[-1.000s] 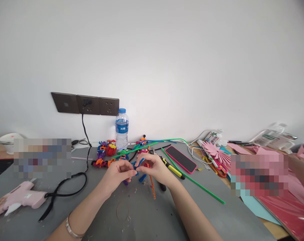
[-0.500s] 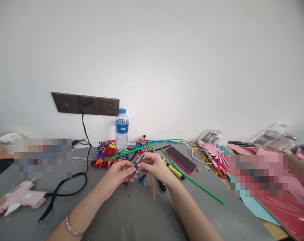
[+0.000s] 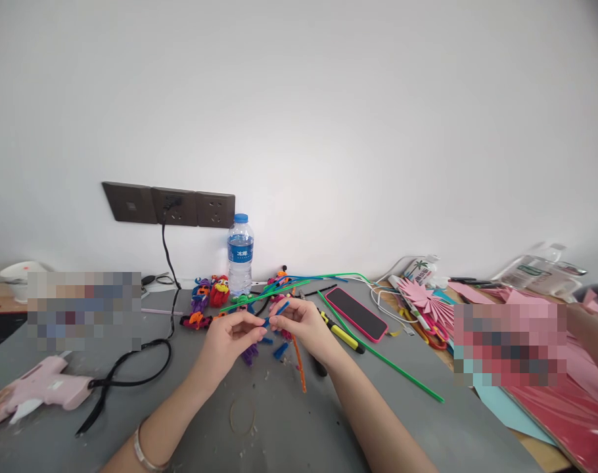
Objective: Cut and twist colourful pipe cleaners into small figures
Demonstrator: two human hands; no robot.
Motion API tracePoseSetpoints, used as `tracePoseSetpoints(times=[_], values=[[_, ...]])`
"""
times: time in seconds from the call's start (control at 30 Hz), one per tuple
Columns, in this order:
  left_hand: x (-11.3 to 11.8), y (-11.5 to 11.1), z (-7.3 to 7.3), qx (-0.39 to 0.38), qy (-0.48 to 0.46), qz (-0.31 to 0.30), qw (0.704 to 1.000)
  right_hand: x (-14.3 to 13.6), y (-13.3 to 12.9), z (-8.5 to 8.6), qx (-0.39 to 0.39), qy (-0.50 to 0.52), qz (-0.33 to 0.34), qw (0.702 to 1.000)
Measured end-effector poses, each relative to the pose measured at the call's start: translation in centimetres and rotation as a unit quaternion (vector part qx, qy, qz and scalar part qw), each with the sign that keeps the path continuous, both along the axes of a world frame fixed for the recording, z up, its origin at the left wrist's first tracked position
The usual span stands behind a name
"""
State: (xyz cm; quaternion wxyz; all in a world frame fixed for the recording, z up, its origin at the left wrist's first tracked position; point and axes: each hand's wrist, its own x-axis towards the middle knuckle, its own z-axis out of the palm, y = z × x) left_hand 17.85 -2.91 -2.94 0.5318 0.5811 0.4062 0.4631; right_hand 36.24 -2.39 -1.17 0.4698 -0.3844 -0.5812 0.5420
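Near the middle of the grey table, my left hand [image 3: 234, 338] pinches one end of a short blue pipe cleaner [image 3: 282, 308]. My right hand [image 3: 299, 326] grips the same piece from the other side, and its tip sticks up past my fingers. Purple pieces [image 3: 250, 355] and a short blue piece [image 3: 280, 351] lie just below the hands. An orange pipe cleaner [image 3: 299, 364] slants down beside my right hand. Small pipe-cleaner figures [image 3: 200, 295] stand behind my left hand.
A water bottle [image 3: 240, 256] stands by the wall. Right of my hands lie a yellow-black tool [image 3: 345, 336], a phone [image 3: 357, 313] and a long green pipe cleaner [image 3: 392, 364]. A pink glue gun [image 3: 43, 387] rests at left; another person's arm [image 3: 592, 338] shows at far right.
My left fingers have shifted slightly and straightened around the blue piece. More of the purple and blue pieces below now shows. My right hand has barely moved.
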Motion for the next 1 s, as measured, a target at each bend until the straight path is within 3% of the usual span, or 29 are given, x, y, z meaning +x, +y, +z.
tracePoseSetpoints(times=[0.13,0.3,0.4,0.5,0.6,0.67,0.73,0.8,0.9,1.0], values=[[-0.2,-0.2,0.3,0.114,0.085,0.033,0.989,-0.4,-0.1,0.2,-0.018,0.013,-0.001,1.000],[-0.2,-0.2,0.3,0.152,0.102,0.048,0.982,-0.5,-0.2,0.3,-0.042,0.010,-0.024,0.999],[0.0,-0.1,0.2,0.115,0.052,0.045,0.991,-0.5,-0.3,0.3,-0.055,0.007,-0.030,0.998],[0.3,-0.2,0.1,0.016,-0.037,0.037,0.998,-0.6,-0.3,0.1,-0.037,-0.002,-0.037,0.999],[0.6,-0.3,0.3,-0.112,-0.149,0.045,0.981,-1.0,-0.5,-0.2,0.057,-0.044,-0.088,0.994],[0.8,-0.3,0.5,-0.186,-0.208,0.049,0.959,-1.2,-0.8,-0.3,0.193,-0.116,-0.132,0.965],[0.9,-0.2,0.4,-0.242,-0.253,0.040,0.936,-1.3,-1.1,-0.5,0.335,-0.201,-0.152,0.908],[0.9,-0.1,0.3,-0.282,-0.295,0.033,0.913,-1.4,-1.4,-0.6,0.428,-0.269,-0.152,0.849],[0.9,0.0,0.1,-0.317,-0.340,0.041,0.885,-1.4,-1.5,-0.7,0.481,-0.329,-0.166,0.796],[0.9,0.0,0.1,-0.328,-0.351,0.045,0.876,-1.4,-1.4,-0.9,0.485,-0.350,-0.173,0.783]])
